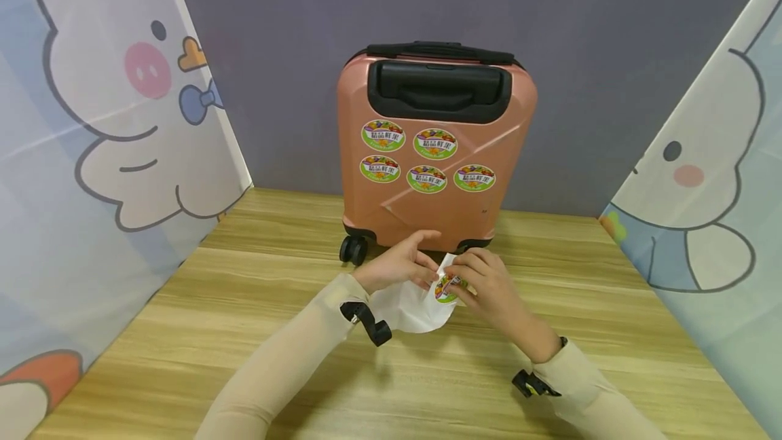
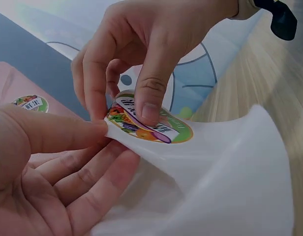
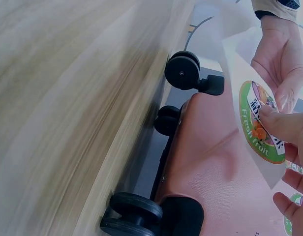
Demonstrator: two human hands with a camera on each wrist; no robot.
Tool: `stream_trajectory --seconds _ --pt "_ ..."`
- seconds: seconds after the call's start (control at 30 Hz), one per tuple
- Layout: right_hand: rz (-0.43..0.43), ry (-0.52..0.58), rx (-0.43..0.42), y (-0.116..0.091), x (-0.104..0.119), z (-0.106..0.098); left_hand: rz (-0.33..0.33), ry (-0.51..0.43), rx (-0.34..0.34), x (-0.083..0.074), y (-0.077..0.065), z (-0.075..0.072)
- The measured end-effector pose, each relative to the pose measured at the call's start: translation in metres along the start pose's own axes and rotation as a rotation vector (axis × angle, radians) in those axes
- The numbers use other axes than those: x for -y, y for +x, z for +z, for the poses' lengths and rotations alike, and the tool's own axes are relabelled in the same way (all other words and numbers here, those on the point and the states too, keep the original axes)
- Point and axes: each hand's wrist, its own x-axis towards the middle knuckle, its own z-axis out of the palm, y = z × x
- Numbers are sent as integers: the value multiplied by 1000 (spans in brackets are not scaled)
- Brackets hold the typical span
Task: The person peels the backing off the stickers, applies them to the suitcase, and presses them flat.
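A white sheet of backing paper (image 1: 412, 311) with one oval fruit sticker (image 2: 178, 132) on it is held up over the table. My left hand (image 1: 397, 265) pinches the sheet's edge beside the sticker, thumb on top and other fingers beneath. From the other side my right hand (image 1: 491, 287) pinches the sticker's edge, its thumb lying on the printed face. In the left wrist view that edge looks lifted, while the rest lies along the paper. Behind both hands stands a pink suitcase (image 1: 440, 216), upright, with several matching stickers (image 1: 426, 180) on its front.
Black wheels (image 1: 353, 250) under the suitcase rest on the wooden table (image 1: 293, 372). A grey panel (image 1: 275, 73) rises behind it. Cartoon-printed panels (image 1: 110, 155) stand along the left and right sides.
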Motion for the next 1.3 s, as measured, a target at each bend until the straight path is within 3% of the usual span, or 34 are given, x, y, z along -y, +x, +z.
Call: stream_trajectory --seconds 0.43,0.7,1.3 --pt "29 42 -2 4 2 0 -10 57 -24 -5 0 2" --pt "-17 72 -31 4 -1 3 -40 68 -63 -2 0 3" --pt "-52 153 -26 3 0 4 -26 115 -149 0 -1 1"
